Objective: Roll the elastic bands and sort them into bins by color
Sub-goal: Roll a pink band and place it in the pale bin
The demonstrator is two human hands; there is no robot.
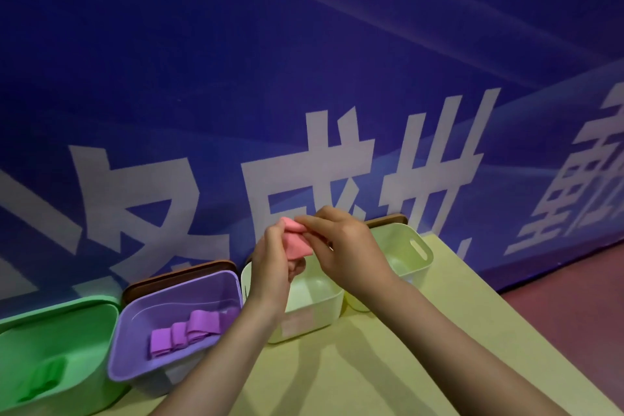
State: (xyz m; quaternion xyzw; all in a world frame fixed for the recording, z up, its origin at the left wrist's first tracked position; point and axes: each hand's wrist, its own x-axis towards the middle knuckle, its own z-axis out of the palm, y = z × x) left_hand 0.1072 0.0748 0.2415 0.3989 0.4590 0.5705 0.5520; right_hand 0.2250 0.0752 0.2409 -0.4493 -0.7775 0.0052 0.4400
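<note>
forearms: both bare, entered from the bottom edge and reached up over the table (388, 365), nearest the camera.
left hand (270, 267): raised above the bins, fingertips pinched on the left edge of the pink band (297, 243).
right hand (341, 243): fingers curled, pinched the top and right side of the same band.
pink band: held in the air between both hands, partly folded, lower part hanging flat; it sat above the cream bin (317, 311), not touching it.
green bin (84, 331): far left, cut by the frame edge; green rolled band (47, 378) lay inside, blurred.
purple bin (135, 321): just right of the green one; a row of purple rolled bands (182, 334) lay on its floor, side by side.
cream bin: right of the purple bin, under the hands; contents hidden by the left wrist.
second cream bin (415, 253): farthest right, slot handle in its end wall, close beside the first.
brown lids (175, 277): stood behind the bins against the wall.
wall (304, 61): blue banner with large white characters.
floor (574, 331): reddish strip right of the table.
</note>
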